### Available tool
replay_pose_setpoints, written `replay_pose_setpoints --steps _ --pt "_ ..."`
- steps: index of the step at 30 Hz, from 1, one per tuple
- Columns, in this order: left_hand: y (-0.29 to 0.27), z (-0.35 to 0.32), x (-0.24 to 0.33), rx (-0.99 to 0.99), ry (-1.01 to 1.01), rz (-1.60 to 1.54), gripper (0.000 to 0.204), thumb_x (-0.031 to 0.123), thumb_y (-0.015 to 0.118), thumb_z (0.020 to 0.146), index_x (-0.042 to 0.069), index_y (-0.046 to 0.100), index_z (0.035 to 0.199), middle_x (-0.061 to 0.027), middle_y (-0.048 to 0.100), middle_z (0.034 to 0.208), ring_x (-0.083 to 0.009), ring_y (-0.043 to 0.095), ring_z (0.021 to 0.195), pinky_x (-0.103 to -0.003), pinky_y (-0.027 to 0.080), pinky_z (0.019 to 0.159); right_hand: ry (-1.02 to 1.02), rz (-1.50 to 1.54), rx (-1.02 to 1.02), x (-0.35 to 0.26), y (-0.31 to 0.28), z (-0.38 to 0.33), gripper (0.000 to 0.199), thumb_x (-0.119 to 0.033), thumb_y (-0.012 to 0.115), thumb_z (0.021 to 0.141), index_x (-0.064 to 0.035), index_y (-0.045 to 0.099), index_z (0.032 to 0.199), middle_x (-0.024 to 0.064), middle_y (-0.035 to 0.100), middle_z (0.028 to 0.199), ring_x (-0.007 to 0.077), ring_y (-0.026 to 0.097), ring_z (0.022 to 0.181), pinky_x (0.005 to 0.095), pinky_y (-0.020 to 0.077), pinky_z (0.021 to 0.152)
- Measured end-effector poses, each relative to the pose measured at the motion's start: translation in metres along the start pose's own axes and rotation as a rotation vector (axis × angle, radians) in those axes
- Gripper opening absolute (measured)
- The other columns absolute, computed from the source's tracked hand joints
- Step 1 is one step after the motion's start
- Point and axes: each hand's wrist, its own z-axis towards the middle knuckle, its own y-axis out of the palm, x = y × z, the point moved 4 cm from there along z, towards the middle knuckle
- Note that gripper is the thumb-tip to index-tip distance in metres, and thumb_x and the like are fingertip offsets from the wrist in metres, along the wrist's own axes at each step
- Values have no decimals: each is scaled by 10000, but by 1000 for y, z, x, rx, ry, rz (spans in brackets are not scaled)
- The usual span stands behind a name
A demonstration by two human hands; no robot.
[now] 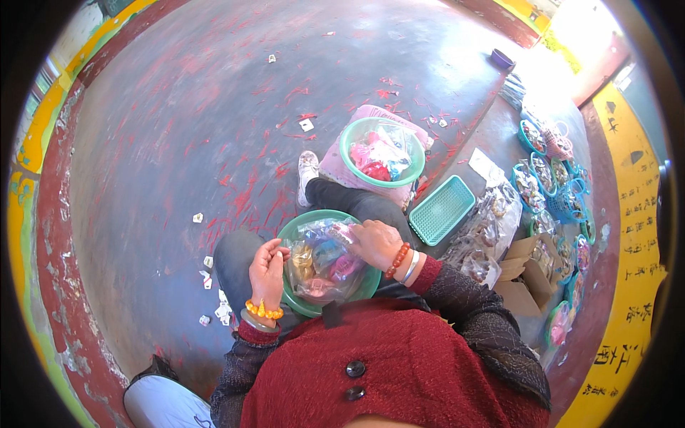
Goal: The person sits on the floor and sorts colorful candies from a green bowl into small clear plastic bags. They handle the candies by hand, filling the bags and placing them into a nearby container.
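Observation:
A green basin [372, 284] rests on my lap. In it lies a clear plastic bag [325, 258] with colourful bundles inside: gold, blue, purple and pink. My left hand [269, 269] is at the basin's left rim, thumb and fingertips pinched together; anything between them is too small to make out. Over the right side of the bag, my right hand [378, 245] is bent with its fingers curled in among the contents. Its fingertips are partly hidden, so what they grip does not show.
Ahead, a light green basin [346, 148] of bagged pieces stands on a pink cushioned seat [335, 170]. To the right are a green plastic basket [442, 210], large clear bags [492, 221], a cardboard box [521, 285] and several filled baskets [567, 203]. Red scraps [246, 196] litter the floor.

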Motion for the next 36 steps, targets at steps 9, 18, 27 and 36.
replay_pose_setpoints --steps 9,18,27,36 --pt "2 -1 2 0 -6 13 264 13 442 928 -33 510 1179 -73 601 960 -124 576 876 -258 476 829 -46 44 71 14 -5 9 259 -288 586 816 -47 624 904 176 624 868 340 619 823 436 503 734" --pt "3 1 2 10 6 37 256 12 442 928 -32 520 1168 -75 603 959 -125 577 875 -258 479 828 401 147 283 176 -41 93 345 -241 543 812 -76 630 1102 219 621 1061 371 596 997 442 475 855" --pt "5 7 -13 3 34 82 260 36 448 932 -23 523 1174 -65 615 954 -107 573 848 -244 469 797 432 -146 -17 253 -21 150 369 -157 522 796 -73 624 1140 198 629 1090 358 592 1043 414 459 919" --pt "9 7 -10 5 30 85 235 15 456 926 -26 545 1139 -55 607 927 -107 574 849 -242 472 799 636 11 187 274 -10 157 258 -196 607 732 -55 697 928 207 662 956 342 637 941 413 501 838"
